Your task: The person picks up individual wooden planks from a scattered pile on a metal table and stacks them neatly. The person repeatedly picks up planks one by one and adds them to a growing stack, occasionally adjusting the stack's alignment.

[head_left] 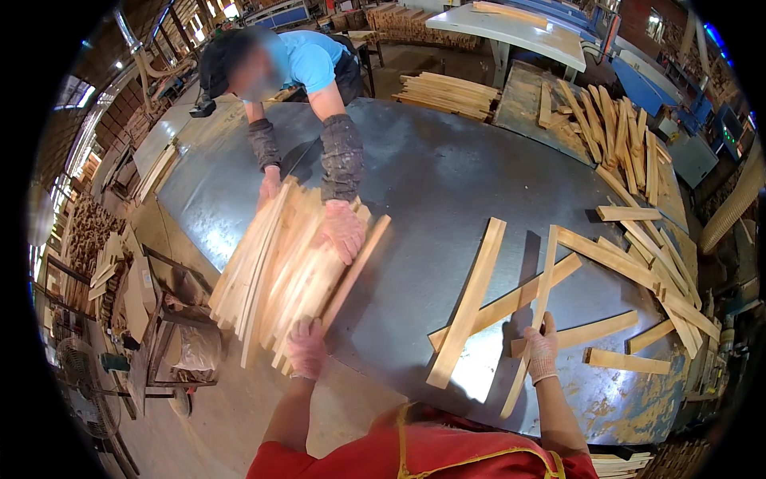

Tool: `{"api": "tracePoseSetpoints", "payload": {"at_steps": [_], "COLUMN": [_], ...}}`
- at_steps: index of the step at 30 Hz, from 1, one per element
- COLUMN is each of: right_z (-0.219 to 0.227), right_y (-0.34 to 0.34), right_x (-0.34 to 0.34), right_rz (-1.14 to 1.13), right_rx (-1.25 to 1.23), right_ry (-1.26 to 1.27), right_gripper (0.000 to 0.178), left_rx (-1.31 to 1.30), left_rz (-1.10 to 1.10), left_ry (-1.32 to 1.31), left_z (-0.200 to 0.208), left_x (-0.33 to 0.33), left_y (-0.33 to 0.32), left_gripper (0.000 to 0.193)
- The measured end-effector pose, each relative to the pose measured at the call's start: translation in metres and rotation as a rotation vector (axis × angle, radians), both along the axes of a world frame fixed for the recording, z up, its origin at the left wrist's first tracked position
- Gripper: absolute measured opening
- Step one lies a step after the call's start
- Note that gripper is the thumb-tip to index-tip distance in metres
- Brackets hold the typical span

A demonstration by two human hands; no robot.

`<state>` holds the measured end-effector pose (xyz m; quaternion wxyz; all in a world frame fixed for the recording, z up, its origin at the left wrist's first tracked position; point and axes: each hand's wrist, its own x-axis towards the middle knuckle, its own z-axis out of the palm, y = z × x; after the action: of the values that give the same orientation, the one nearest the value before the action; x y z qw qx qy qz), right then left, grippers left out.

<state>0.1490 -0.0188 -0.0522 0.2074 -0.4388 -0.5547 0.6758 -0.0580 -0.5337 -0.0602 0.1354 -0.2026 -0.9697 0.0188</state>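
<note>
My left hand [306,350], in a pale glove, grips the near ends of a bundle of wooden strips [271,271] at the table's left edge. Its fingers are partly hidden against the wood. My right hand [542,350], also gloved, is closed around a single narrow wooden strip [544,291], tilted up off the table. Opposite me a person in a blue shirt leans over the bundle, one gloved hand [343,231] on top and the other [270,185] at its far end. One strip [359,271] lies apart along the bundle's right side.
The dark metal tabletop [415,184] fills the middle. Loose wooden strips [471,303] lie crossed near my right hand, with more scattered [670,303] at the right edge. A strip pile [614,132] stands far right, another stack [447,96] behind the table. A fan [84,383] stands lower left.
</note>
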Motion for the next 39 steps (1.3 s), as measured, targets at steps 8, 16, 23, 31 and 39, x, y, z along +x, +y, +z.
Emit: {"api": "tracePoseSetpoints", "payload": {"at_steps": [8, 16, 23, 31, 39], "right_z": [0.014, -0.027, -0.052, -0.031, 0.051], "right_y": [-0.023, -0.022, -0.057, -0.108, -0.178], "right_x": [-0.06, -0.058, -0.041, -0.068, -0.098], "right_rz": [-0.064, 0.015, 0.072, 0.323, 1.058], "right_rx": [0.036, -0.499, -0.808, -0.164, 0.134], "right_ry": [-0.096, 0.328, 0.529, 0.003, -0.394], "right_gripper": [0.073, 0.052, 0.043, 0.03, 0.07], "left_rx": [0.561, 0.029, 0.011, 0.731, 0.098], "left_rz": [-0.282, -0.208, -0.297, -0.134, -0.165], "left_ry": [-0.231, -0.84, -0.83, -1.539, -0.646], "left_z": [-0.011, 0.075, 0.058, 0.081, 0.05], "left_x": [0.061, 0.072, 0.042, 0.019, 0.042], "left_y": [0.173, 0.281, 0.229, 0.114, 0.175], "left_gripper": [0.028, 0.094, 0.092, 0.102, 0.096]}}
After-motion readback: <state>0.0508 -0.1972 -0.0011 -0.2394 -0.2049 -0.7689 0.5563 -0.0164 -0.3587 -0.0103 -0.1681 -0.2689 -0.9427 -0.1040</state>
